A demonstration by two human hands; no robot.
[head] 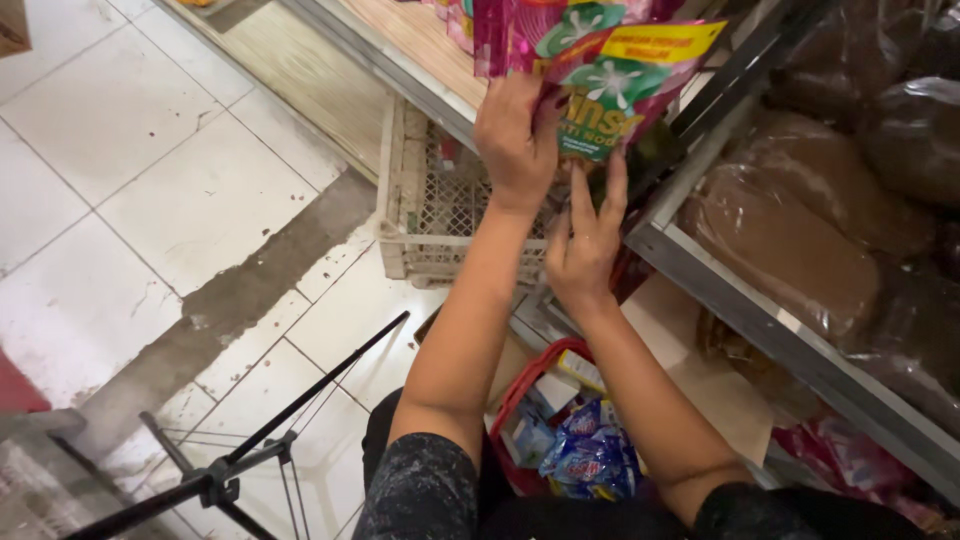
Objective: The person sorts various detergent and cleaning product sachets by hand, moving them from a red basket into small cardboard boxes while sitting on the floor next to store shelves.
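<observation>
Both hands [515, 135] [583, 240] gripping magenta sachet packs [590, 60], metal shelf [700, 275]

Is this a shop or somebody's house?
Most likely a small shop. Both hands, left and right, handle pink sachet packets at a metal shelf stacked with bagged brown goods, above a red basket of packets.

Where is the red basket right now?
In the head view, the red basket sits low at centre on the floor, between the person's forearms, below the metal shelf edge and holding blue packets.
</observation>
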